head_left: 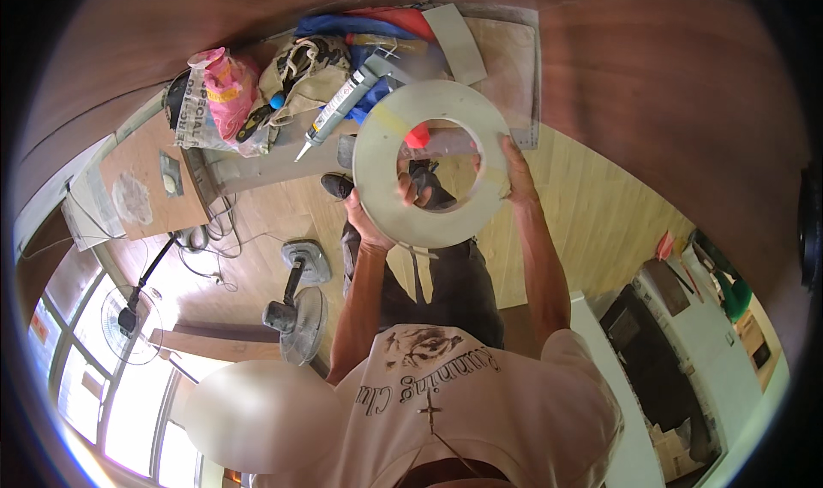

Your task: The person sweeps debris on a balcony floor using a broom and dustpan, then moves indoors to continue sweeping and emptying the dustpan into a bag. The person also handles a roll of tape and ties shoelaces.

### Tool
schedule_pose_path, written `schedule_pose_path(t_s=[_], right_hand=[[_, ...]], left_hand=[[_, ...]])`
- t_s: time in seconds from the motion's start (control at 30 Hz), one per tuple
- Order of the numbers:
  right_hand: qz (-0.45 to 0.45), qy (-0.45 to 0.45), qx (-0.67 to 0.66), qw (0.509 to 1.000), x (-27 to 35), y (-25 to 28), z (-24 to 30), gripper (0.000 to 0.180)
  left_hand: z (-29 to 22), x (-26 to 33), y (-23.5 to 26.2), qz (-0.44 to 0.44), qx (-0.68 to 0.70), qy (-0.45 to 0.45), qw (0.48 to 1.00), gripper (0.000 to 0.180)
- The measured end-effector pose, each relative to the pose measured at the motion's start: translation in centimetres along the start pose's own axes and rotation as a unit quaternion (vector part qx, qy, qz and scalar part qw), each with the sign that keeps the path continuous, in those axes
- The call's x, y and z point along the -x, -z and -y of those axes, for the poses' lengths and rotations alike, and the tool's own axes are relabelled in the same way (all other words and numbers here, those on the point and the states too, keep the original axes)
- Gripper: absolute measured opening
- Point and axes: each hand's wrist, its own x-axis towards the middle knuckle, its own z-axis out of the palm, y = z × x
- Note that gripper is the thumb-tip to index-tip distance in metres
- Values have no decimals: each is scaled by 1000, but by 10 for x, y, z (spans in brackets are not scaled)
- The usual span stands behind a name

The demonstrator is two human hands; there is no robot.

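Observation:
A large, flat, pale ring [384, 175] with a round hole in its middle is held up in front of me, above my legs. My left hand [369, 224] grips its lower left rim; the fingers behind it show through the hole. On the right rim, my right hand [519, 172] is closed, with fingertips just visible at the hole's right edge. A strip of yellowish tape [387, 119] crosses the ring's upper left. Just beyond the ring, a caulking gun with a grey tube [341, 106] lies on the workbench [506, 93], nozzle toward me.
Left on the bench sit a pink bag [227, 93], a printed sack [190, 119] and a camouflage-patterned cloth bag [309, 63]. A pale flat piece [456, 44] lies at the back. Two fans [302, 325] and loose cables [225, 231] occupy the left floor. White furniture [711, 351] stands right.

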Motion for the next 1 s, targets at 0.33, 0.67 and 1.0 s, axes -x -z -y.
schedule_pose_path(t_s=[0.33,0.67,1.0], right_hand=[[-86,135,-130,979,1,48,-6,57],[-148,147,-56,976,-42,133,9,60],[-170,91,8,981,-103,206,11,70]], left_hand=[[42,-65,7,-135,-112,-21,984,80],[89,-155,102,-118,-304,4,945,69],[117,-205,135,-241,-108,47,963,55]])
